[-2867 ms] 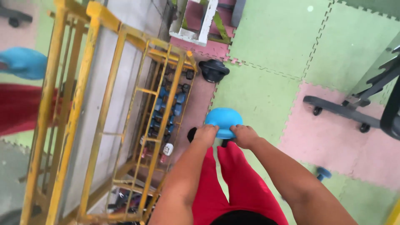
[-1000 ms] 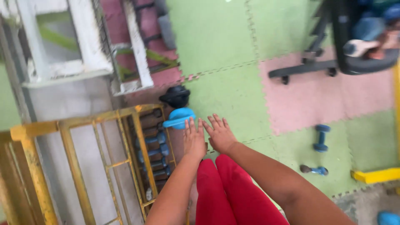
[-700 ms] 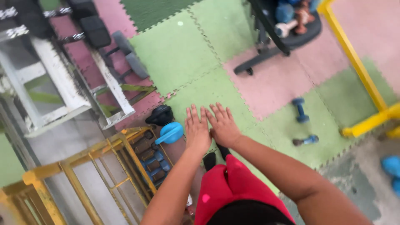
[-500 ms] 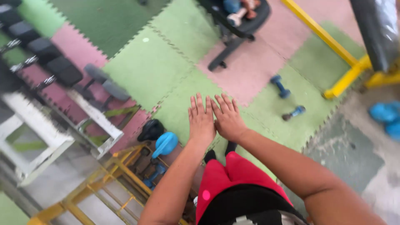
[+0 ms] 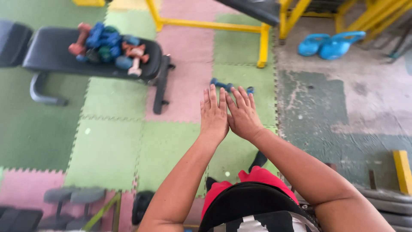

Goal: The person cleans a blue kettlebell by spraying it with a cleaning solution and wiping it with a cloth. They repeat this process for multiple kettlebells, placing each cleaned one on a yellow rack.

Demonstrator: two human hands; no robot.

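Observation:
My left hand (image 5: 214,114) and my right hand (image 5: 242,111) are stretched out flat in front of me, side by side and touching, fingers straight, palms down. Neither holds anything. They hover over green and pink foam floor tiles (image 5: 116,141). Just beyond my fingertips two small blue dumbbells (image 5: 222,83) lie on the floor, partly hidden by my fingers. Below the hands I see my red trousers (image 5: 253,178) and black waistband.
A black weight bench (image 5: 56,56) at the upper left carries several small coloured dumbbells (image 5: 107,45). A yellow metal frame (image 5: 210,23) crosses the top. Two blue kettlebells (image 5: 328,45) sit on bare concrete at the upper right. Dark weights (image 5: 71,197) lie at the lower left.
The view has swung away from the yellow rack and blue kettlebell toward the bench and concrete floor. My hands have let go and now stay flat and together.

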